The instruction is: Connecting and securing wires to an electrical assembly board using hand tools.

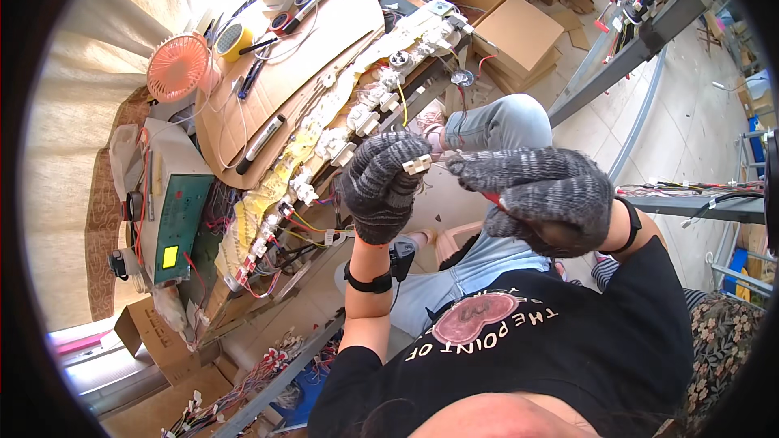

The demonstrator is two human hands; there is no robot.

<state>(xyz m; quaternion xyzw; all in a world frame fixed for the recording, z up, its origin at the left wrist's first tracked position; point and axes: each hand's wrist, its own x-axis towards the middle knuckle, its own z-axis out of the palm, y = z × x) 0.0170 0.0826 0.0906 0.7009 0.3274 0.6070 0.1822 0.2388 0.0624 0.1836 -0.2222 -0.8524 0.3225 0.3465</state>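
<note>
Left hand (380, 186) pinches a white connector (417, 165) at the fingertips, likely to leave its end exposed. Right hand's (544, 199) fingers curl narrow around a thin red item (492, 197); can't tell what. Connector's held near the row of white plugs (363, 120), probably for reach.

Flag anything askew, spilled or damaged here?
The yellow covering along the row of white connectors looks crumpled and ragged beside the flat cardboard. No spill visible. The connector in the left hand is too small to judge.
</note>
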